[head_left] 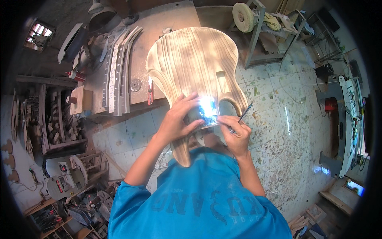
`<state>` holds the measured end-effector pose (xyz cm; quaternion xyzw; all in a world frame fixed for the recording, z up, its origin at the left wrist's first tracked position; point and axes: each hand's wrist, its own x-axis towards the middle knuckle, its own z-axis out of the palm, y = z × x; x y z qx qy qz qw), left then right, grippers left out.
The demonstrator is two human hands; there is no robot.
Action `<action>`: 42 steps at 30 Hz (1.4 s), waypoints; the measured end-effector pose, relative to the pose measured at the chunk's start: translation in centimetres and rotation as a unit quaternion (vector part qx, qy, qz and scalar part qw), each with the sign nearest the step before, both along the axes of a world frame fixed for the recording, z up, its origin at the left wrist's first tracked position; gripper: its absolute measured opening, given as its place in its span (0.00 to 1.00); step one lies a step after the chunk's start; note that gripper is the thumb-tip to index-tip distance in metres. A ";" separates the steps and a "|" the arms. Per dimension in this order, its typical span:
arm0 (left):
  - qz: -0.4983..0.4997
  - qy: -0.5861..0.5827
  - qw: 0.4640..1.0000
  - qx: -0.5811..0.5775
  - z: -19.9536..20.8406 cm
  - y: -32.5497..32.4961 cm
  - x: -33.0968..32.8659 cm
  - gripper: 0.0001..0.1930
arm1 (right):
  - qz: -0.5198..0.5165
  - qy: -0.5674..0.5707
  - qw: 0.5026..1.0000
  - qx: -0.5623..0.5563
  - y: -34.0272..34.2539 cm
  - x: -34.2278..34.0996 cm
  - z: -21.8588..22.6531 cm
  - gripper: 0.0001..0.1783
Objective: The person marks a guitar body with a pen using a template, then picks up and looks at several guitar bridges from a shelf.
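A pale, dark-streaked wooden electric guitar body (195, 59) lies partly on the workbench, its two horns toward me. At its near end rests a small shiny plate (208, 111), glaring with reflected light. My left hand (180, 117) lies on the wood left of the plate, fingers and thumb spread, the tips near its left edge. In my right hand (238, 135) is a slim dark pen (245, 112), its upper end slanting up to the right. The right fingertips touch the plate's right edge. Where the pen's tip ends, I cannot make out.
Several guitar necks (119, 71) lie side by side on the workbench (171, 16), near a round dark disc (135, 85) and a red-handled tool (150, 95). A buffing wheel (243, 17) on a stand is at the back right. Wood scraps (59, 123) fill a rack at left.
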<state>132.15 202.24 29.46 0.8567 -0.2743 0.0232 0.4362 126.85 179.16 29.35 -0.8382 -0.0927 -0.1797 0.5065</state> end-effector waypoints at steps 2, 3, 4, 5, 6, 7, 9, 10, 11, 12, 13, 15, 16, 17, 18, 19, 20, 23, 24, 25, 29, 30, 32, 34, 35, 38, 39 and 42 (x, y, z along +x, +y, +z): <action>-0.002 0.001 1.000 -0.003 0.1 0.0 0.0 0.29 | 0.001 -0.002 1.000 0.002 0.0 0.0 0.0 0.10; -0.004 0.003 1.000 -0.003 0.3 0.0 0.1 0.29 | -0.001 -0.002 1.000 0.005 0.0 0.0 0.0 0.11; -0.007 0.005 1.000 -0.002 0.4 0.0 0.1 0.29 | -0.003 -0.002 1.000 0.008 0.0 0.0 -0.1 0.11; -0.005 -0.003 1.000 -0.006 0.5 -0.1 0.1 0.27 | -0.005 -0.003 1.000 0.011 0.0 0.0 -0.1 0.11; -0.002 -0.010 1.000 -0.008 0.6 0.0 0.0 0.25 | -0.006 0.017 1.000 0.023 -0.1 -0.1 0.0 0.11; 0.001 -0.018 1.000 -0.011 0.7 0.1 -0.1 0.24 | -0.007 0.037 0.999 0.036 -0.4 -0.3 0.2 0.11; 0.007 -0.046 0.999 -0.007 0.5 0.3 -0.4 0.20 | 0.016 0.060 0.994 0.092 -1.3 -0.7 0.7 0.14; 0.009 -0.059 0.998 -0.005 0.5 0.4 -0.6 0.19 | 0.040 0.062 0.988 0.135 -2.1 -0.9 0.9 0.17; 0.028 -0.055 0.998 -0.009 0.7 0.3 -1.0 0.18 | 0.065 0.064 0.980 0.178 -3.0 -1.1 1.1 0.20; 0.046 -0.049 0.998 -0.013 1.0 0.0 -1.7 0.17 | 0.100 0.114 0.970 0.191 -4.1 -1.2 1.5 0.34; 0.065 -0.043 0.997 -0.017 1.2 -0.2 -2.2 0.17 | 0.106 0.118 0.962 0.223 -4.5 -1.4 1.8 0.36; 0.093 -0.042 0.995 -0.011 1.8 -0.5 -3.1 0.16 | 0.115 0.124 0.944 0.284 -5.1 -1.6 2.5 0.42; 0.106 -0.041 0.994 -0.008 1.9 -0.6 -3.4 0.16 | 0.123 0.135 0.937 0.297 -5.6 -1.8 2.5 0.47; 0.119 -0.037 0.992 -0.013 1.8 -0.7 -3.7 0.15 | 0.107 0.131 0.937 0.307 -5.6 -1.9 2.7 0.45; 0.132 -0.031 0.991 -0.019 1.8 -0.7 -4.0 0.15 | 0.091 0.127 0.936 0.316 -5.5 -2.0 3.1 0.43; 0.146 -0.026 0.989 -0.025 1.7 -0.8 -4.2 0.14 | 0.075 0.124 0.934 0.325 -5.5 -2.0 3.3 0.41; 0.157 -0.028 0.987 -0.025 1.6 -0.7 -4.4 0.14 | 0.065 0.115 0.943 0.305 -5.7 -2.0 2.9 0.38; 0.183 -0.032 0.982 -0.025 1.3 -0.3 -4.5 0.13 | 0.029 0.098 0.961 0.256 -6.6 -1.8 1.8 0.30; 0.192 -0.030 0.981 -0.022 1.3 -0.1 -4.6 0.13 | 0.017 0.104 0.963 0.249 -6.7 -1.6 1.6 0.27; 0.200 -0.029 0.979 -0.019 1.3 0.0 -4.7 0.13 | 0.005 0.109 0.964 0.242 -6.8 -1.4 1.6 0.25; 0.199 -0.030 0.980 -0.011 1.6 0.0 -4.6 0.12 | -0.049 0.118 0.958 0.256 -6.8 -0.8 1.7 0.18; 0.189 -0.037 0.981 -0.001 1.8 0.0 -4.5 0.12 | -0.059 0.118 0.957 0.260 -6.7 -0.7 1.8 0.17; 0.169 -0.052 0.984 0.020 2.0 -0.4 -4.5 0.13 | -0.072 0.113 0.955 0.266 -6.7 -0.4 2.0 0.16; 0.140 -0.050 0.988 0.028 2.5 -1.1 -4.5 0.13 | -0.080 0.106 0.953 0.271 -6.7 -0.3 2.1 0.15; 0.126 -0.048 0.990 0.032 2.6 -1.5 -4.4 0.14 | -0.080 0.107 0.952 0.276 -6.8 -0.1 2.1 0.16; 0.103 -0.049 0.993 0.028 2.8 -2.6 -3.8 0.14 | -0.083 0.112 0.949 0.284 -6.9 -0.1 2.0 0.16; 0.096 -0.051 0.994 0.028 2.8 -2.8 -3.6 0.14 | -0.084 0.111 0.949 0.284 -7.0 0.0 2.0 0.16; 0.096 -0.049 0.994 0.037 2.3 -3.2 -3.2 0.13 | -0.086 0.117 0.942 0.302 -7.0 -0.3 2.2 0.16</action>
